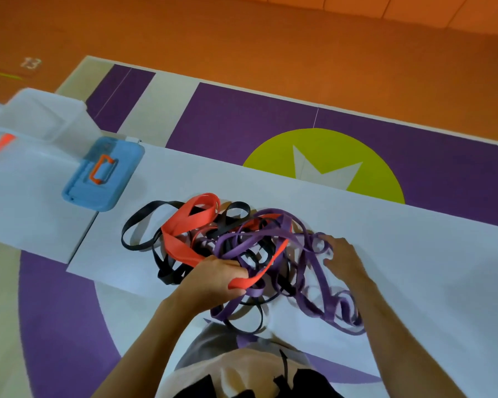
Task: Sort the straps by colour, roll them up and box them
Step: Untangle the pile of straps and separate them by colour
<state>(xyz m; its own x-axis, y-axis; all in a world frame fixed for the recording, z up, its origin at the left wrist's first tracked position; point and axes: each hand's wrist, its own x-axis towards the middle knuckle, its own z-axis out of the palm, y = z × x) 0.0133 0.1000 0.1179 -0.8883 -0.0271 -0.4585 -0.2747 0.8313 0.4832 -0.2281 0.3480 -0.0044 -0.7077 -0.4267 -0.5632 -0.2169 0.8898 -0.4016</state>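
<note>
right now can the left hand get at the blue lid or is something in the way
Probably yes. The blue lid lies uncovered left of the tangle, and only low black strap loops lie between. But the left hand grips a red strap, so it would have to let go first.

Knots and edges that give little away
The tangle of straps overlaps so thickly that no single black or purple strap can be followed end to end. The left hand curls into it, fingertips out of sight. Far left, the clear box is blurred and cut by the edge.
</note>
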